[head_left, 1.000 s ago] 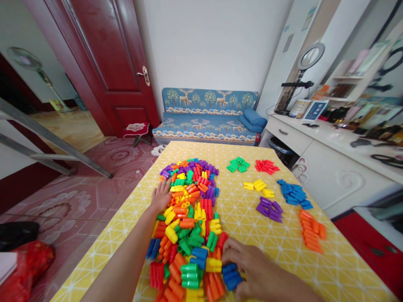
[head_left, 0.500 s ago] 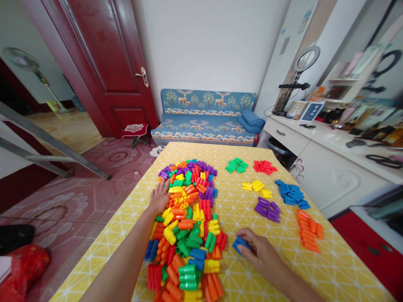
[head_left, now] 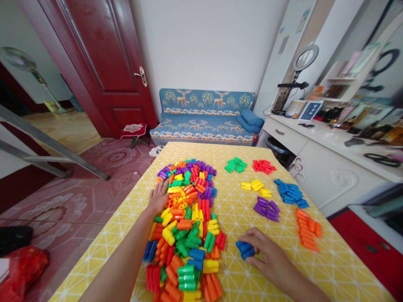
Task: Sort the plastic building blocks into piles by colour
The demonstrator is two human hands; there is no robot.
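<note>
A large mixed pile of plastic building blocks [head_left: 185,226], shaped like joined tubes, spreads along the left side of the table. My left hand [head_left: 159,196] lies at the pile's left edge, fingers stretched out, touching the blocks there. Right of the pile, my right hand [head_left: 262,251] grips a blue building block [head_left: 244,250] between thumb and fingers, low over the tablecloth. Beyond it lie sorted groups: purple blocks [head_left: 266,208], yellow blocks [head_left: 255,185], green blocks [head_left: 236,165], red blocks [head_left: 263,166], blue blocks [head_left: 290,193] and orange blocks [head_left: 307,228].
A yellow patterned cloth covers the table [head_left: 233,281]. Behind it stands a blue sofa [head_left: 206,121]; a white dresser [head_left: 333,167] is at the right. A small red stool [head_left: 134,129] and a metal ladder-like frame [head_left: 53,142] stand at the left.
The blue block has turned in my right hand, now showing its tubes, and the hand has shifted slightly right. My left hand stays at the pile's edge.
</note>
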